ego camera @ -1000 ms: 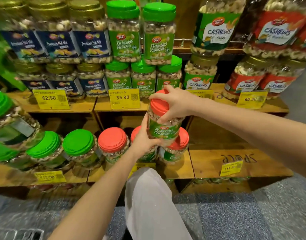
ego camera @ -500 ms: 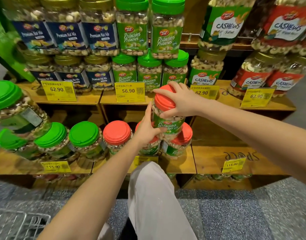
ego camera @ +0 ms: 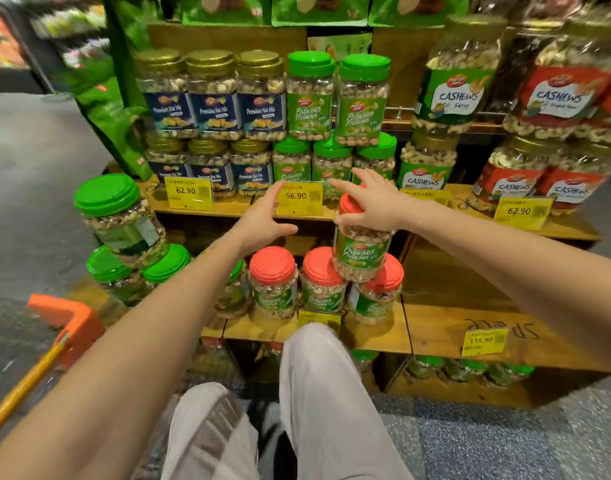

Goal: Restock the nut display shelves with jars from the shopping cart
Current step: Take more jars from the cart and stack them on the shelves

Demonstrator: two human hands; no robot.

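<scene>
A red-lidded pistachio jar (ego camera: 361,252) stands tilted slightly on top of two red-lidded jars (ego camera: 323,282) on the lower wooden shelf (ego camera: 435,323). My right hand (ego camera: 368,207) lies over its lid, thumb and palm clasping it, some fingers lifted. My left hand (ego camera: 264,223) hovers to the left of the jar, apart from it, fingers spread and holding nothing. A third red-lidded jar (ego camera: 272,282) stands further left in the same row.
Green-lidded jars (ego camera: 118,220) are stacked at the shelf's left end. The upper shelf holds nut mix, pistachio (ego camera: 309,98) and cashew jars (ego camera: 453,81). An orange cart corner (ego camera: 70,323) is at lower left. My knee (ego camera: 314,368) is close to the shelf front.
My left hand has let go of the jar and drawn back to the left. The jar now rests on the two jars below it, with only my right hand on its lid. My view rose.
</scene>
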